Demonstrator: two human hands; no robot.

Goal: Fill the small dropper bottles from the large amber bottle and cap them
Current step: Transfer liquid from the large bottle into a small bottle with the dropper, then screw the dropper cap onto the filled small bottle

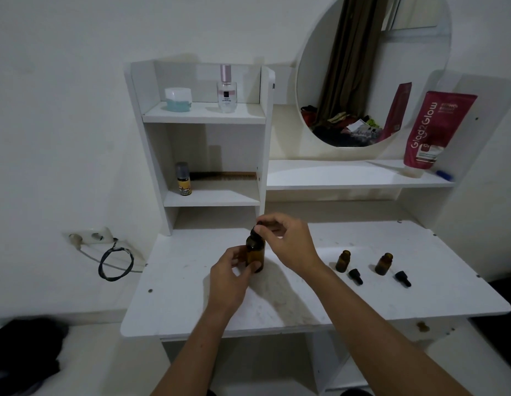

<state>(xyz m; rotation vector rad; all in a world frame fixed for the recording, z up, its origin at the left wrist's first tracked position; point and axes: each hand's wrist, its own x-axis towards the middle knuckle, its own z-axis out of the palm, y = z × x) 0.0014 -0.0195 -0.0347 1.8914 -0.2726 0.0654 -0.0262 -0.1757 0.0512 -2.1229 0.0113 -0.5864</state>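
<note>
**Both hands on the large amber bottle**

The large amber glass bottle stands upright on the white worktop. The left hand grips its body, fingers curled around the glass. The right hand pinches the black dropper cap on top with its fingers. To the right stand two small amber dropper bottles, uncapped, each with a small black dropper cap lying just beside it.

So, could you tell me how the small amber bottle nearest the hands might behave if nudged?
The small amber bottle is narrow, upright and uncapped, so probably tips easily. It looks like glass: likely rigid, breakable. Round, so it may roll once down.
</note>
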